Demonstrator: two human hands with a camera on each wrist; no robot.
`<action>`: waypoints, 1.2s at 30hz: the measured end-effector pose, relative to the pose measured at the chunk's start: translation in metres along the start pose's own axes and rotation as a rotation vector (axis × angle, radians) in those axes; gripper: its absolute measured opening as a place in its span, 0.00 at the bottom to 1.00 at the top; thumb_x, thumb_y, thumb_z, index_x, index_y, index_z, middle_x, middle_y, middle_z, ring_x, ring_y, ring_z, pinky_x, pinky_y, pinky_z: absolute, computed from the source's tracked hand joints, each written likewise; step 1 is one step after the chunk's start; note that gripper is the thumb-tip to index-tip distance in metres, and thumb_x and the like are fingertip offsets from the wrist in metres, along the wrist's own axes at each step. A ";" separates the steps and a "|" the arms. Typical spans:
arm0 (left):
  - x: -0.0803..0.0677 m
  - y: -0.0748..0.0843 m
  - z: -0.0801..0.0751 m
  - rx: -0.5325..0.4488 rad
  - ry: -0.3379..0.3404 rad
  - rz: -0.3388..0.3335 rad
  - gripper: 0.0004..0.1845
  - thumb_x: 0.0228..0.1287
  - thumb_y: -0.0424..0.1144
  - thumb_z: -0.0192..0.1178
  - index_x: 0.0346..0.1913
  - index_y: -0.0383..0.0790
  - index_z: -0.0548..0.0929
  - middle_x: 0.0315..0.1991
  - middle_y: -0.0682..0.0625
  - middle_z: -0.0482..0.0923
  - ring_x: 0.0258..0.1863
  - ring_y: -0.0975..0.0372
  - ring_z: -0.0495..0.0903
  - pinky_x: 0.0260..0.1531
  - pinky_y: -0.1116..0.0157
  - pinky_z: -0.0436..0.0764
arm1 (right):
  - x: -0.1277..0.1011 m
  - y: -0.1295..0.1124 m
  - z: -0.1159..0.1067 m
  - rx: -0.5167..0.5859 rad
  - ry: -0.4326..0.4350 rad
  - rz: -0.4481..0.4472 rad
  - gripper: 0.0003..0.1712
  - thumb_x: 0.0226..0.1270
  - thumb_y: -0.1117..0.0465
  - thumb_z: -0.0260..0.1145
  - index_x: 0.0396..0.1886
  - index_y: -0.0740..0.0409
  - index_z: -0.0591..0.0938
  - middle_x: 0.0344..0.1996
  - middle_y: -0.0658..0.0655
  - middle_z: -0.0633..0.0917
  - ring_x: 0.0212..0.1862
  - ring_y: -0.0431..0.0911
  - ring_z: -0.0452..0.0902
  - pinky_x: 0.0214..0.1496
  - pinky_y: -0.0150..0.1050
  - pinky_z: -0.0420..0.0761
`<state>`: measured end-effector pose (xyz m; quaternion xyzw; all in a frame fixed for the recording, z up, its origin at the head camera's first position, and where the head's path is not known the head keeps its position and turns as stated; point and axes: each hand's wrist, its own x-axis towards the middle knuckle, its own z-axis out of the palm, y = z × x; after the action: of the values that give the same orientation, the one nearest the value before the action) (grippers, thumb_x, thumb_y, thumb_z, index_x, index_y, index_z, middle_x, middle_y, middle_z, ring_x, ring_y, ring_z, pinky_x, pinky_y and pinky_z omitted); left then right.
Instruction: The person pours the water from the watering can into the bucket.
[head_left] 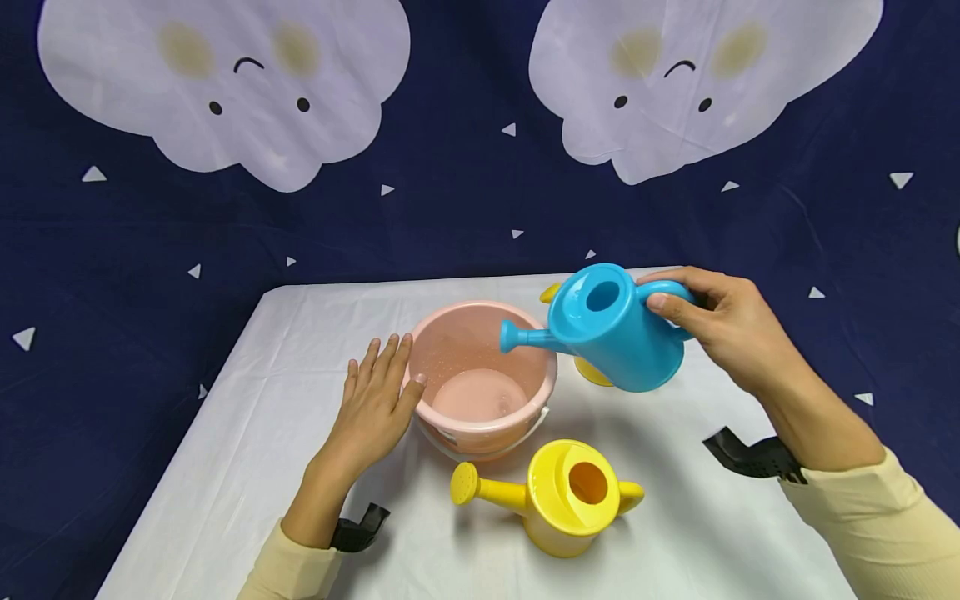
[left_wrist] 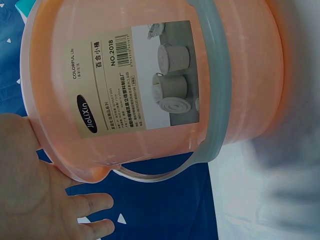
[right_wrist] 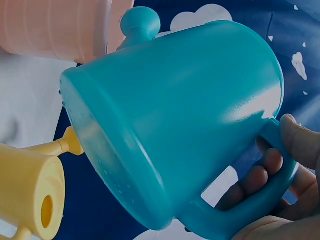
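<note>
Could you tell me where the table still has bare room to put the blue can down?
Bare cloth lies left of the left hand and right of the yellow can. It is crowded around the pink bucket under the blue can.

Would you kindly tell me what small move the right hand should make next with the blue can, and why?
Probably tip the blue watering can further: its spout sits over the pink bucket, which the left hand steadies, while the right hand grips the handle.

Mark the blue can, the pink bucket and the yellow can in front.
blue can point(head_left: 626, 346), head view, on its side wall below the fill hole.
pink bucket point(head_left: 438, 329), head view, on the inner wall near the far rim.
yellow can point(head_left: 551, 521), head view, on its body left of the handle.
</note>
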<state>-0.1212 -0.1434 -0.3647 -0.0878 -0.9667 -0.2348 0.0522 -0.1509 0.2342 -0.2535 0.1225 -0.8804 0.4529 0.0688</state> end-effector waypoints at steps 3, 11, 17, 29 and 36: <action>0.000 0.000 0.000 0.000 0.003 0.002 0.33 0.74 0.57 0.34 0.76 0.49 0.45 0.76 0.42 0.45 0.76 0.47 0.36 0.71 0.40 0.37 | -0.001 0.003 -0.001 0.002 0.013 0.002 0.20 0.66 0.50 0.61 0.55 0.49 0.80 0.50 0.43 0.82 0.53 0.35 0.74 0.49 0.23 0.74; -0.001 0.000 0.001 -0.010 0.005 0.002 0.33 0.74 0.58 0.34 0.76 0.50 0.45 0.76 0.43 0.45 0.76 0.48 0.36 0.71 0.41 0.35 | -0.005 0.009 -0.001 -0.026 0.049 0.049 0.21 0.66 0.48 0.61 0.55 0.50 0.80 0.49 0.43 0.80 0.50 0.35 0.74 0.45 0.22 0.75; -0.001 -0.001 0.001 -0.011 0.002 -0.001 0.33 0.74 0.58 0.33 0.76 0.50 0.45 0.76 0.43 0.45 0.76 0.48 0.35 0.71 0.41 0.35 | -0.011 0.017 -0.002 -0.043 0.077 0.070 0.20 0.66 0.48 0.61 0.55 0.49 0.80 0.49 0.41 0.79 0.50 0.34 0.73 0.43 0.25 0.75; 0.000 0.000 0.001 -0.009 -0.001 -0.001 0.34 0.74 0.58 0.33 0.76 0.49 0.45 0.76 0.43 0.45 0.76 0.48 0.35 0.71 0.41 0.35 | -0.018 0.030 0.000 0.021 0.163 0.031 0.18 0.67 0.54 0.62 0.54 0.57 0.80 0.42 0.35 0.81 0.47 0.36 0.72 0.42 0.26 0.71; 0.000 0.000 0.000 -0.009 -0.004 -0.003 0.33 0.74 0.58 0.33 0.76 0.49 0.45 0.76 0.43 0.44 0.76 0.48 0.35 0.71 0.42 0.34 | -0.018 0.033 0.002 0.078 0.198 -0.011 0.17 0.66 0.59 0.62 0.52 0.62 0.80 0.41 0.38 0.83 0.43 0.37 0.74 0.42 0.25 0.72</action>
<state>-0.1208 -0.1438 -0.3649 -0.0870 -0.9658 -0.2392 0.0497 -0.1426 0.2537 -0.2853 0.0846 -0.8503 0.4963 0.1530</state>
